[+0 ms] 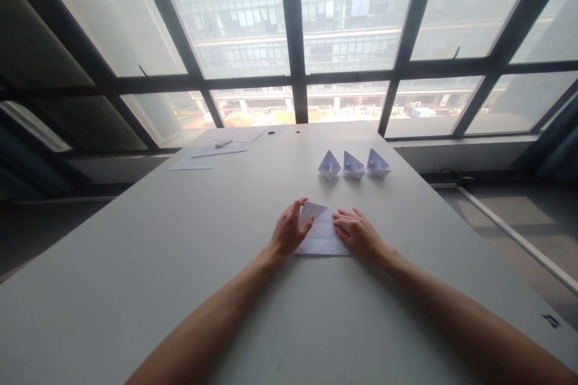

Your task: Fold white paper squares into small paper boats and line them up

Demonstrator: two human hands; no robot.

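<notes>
A creased white sheet of paper [323, 230] lies on the table in front of me, with a fold along its near edge and a slanted crease at its far left. My left hand [290, 228] curves around the sheet's left side, its thumb on top and the index finger at the far left corner. On the right part of the sheet rests my right hand [356, 231], palm down, fingers stretched out and slightly apart. Three folded paper boats, the left one [329, 165], the middle one [353, 165] and the right one [378, 163], stand in a row beyond my hands.
Flat white sheets [194, 162] lie at the table's far left, with a small pale pen-like item [223, 144] on them. The white table [180, 264] reaches toward large windows. A white bar [515, 228] runs beside its right edge.
</notes>
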